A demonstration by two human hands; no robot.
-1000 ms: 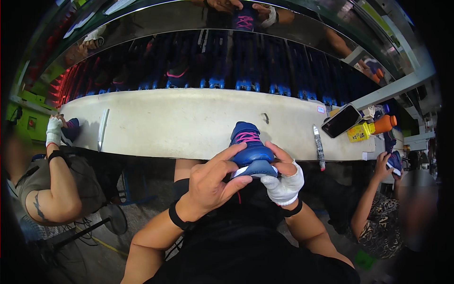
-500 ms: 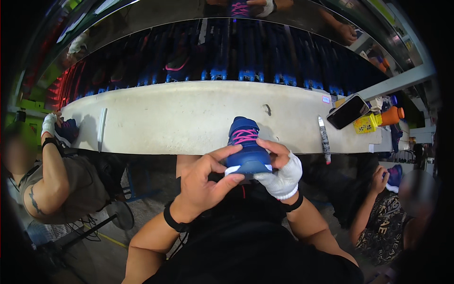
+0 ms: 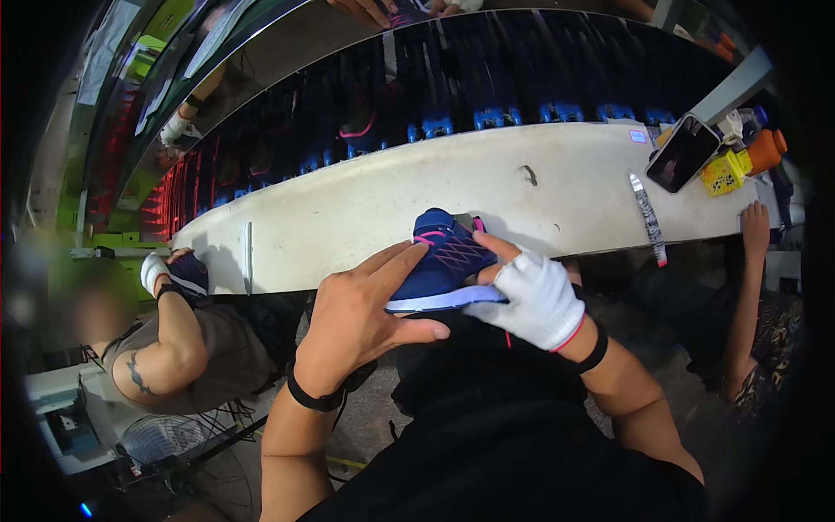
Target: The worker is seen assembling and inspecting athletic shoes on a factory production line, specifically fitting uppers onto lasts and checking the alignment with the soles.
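We see shoe (image 3: 445,259) at frame centre, on near edge of bench (image 3: 365,209), long axis running lower left to upper right. Left hand (image 3: 361,317) grips heel side; gloved right hand (image 3: 531,296) clasps sole. Both touching, equally near.

I see the shoe (image 3: 445,261) in matt blue mesh cloth with a smooth white sole, the right hand (image 3: 535,300) in a white knit glove, and the table (image 3: 365,209) top pale, smooth, scuffed.

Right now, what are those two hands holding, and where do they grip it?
A blue shoe. The bare left hand lies along its side and sole edge; the gloved right hand grips the sole near the heel end.
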